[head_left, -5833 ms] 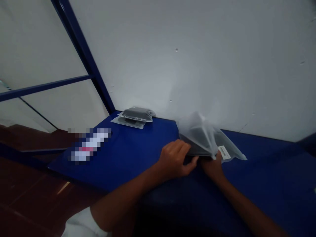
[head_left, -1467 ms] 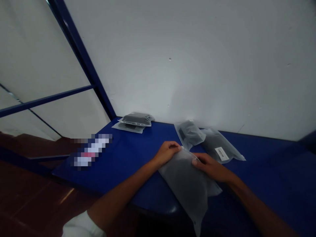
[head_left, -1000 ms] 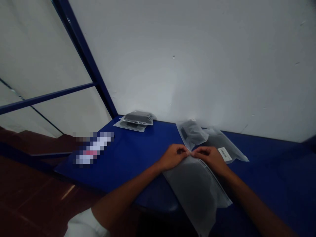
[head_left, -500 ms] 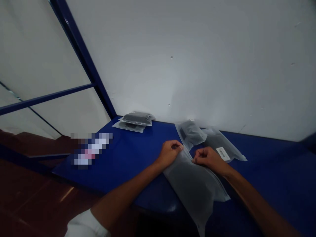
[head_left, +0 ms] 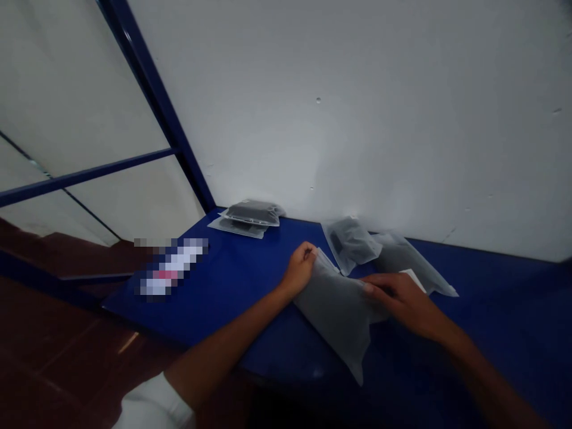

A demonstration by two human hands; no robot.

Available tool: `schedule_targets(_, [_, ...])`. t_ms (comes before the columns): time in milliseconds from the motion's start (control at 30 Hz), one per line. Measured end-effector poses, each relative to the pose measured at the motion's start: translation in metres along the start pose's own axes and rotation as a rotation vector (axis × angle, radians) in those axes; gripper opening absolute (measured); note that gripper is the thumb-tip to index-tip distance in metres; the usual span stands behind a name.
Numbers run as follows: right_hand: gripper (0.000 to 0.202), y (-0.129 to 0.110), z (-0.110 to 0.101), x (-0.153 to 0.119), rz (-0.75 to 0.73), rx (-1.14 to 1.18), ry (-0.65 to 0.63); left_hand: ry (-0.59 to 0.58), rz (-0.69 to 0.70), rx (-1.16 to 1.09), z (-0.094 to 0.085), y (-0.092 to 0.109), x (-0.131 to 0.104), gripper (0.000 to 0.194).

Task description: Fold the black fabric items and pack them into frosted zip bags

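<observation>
A frosted plastic zip bag [head_left: 333, 313] is held up over the front part of the blue table. Its top left corner is pinched in my left hand [head_left: 300, 271], thumb against the fingers. My right hand [head_left: 397, 298] grips the bag's right side along the upper edge, fingers stretched behind it and thumb in front. Just behind the bag lies a frosted bag [head_left: 351, 241] with something dark inside. To its right is another frosted bag [head_left: 404, 259] with a white label [head_left: 413, 279], partly covered by my right hand.
Stacked frosted bags with dark contents [head_left: 250, 214] rest at the table's back left corner. A pixelated white and pink item [head_left: 176, 265] lies near the left edge of the blue table [head_left: 241, 280]. Behind rises a white wall [head_left: 357, 119]; a blue metal frame [head_left: 156, 107] stands left.
My right hand has slid rightward along the bag's top edge and its fingers have extended. My left hand has shifted slightly left and up, and the bag's lower tip has risen.
</observation>
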State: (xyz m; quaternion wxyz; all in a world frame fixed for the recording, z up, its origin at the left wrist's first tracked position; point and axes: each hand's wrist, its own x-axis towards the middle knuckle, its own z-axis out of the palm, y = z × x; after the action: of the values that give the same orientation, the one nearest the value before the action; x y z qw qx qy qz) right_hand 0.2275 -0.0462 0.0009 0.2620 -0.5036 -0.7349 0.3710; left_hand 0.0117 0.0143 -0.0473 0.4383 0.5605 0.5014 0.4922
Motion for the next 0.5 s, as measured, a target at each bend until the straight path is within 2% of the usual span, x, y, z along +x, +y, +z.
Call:
schedule_targets(67, [0.027, -0.002, 0.009, -0.002, -0.035, -0.155, -0.024, 0.069, 0.008, 0.025, 0.003, -0.003, -0.002, 0.014])
schedule_targets(167, [0.049, -0.001, 0.019, -0.004, -0.053, -0.254, -0.011, 0.164, 0.011, 0.049, 0.007, -0.007, -0.005, 0.015])
schedule_targets(200, [0.049, -0.001, 0.020, -0.005, -0.062, -0.253, -0.006, 0.189, 0.015, 0.055, 0.008, -0.007, -0.005, 0.015])
schedule_targets(333, [0.026, -0.007, 0.017, -0.005, -0.091, -0.200, -0.109, 0.252, 0.085, 0.074, 0.010, -0.005, -0.009, 0.017])
schedule_targets(500, [0.028, -0.021, 0.013, -0.004, -0.100, 0.065, -0.307, 0.262, 0.184, 0.107, 0.012, 0.001, -0.015, 0.016])
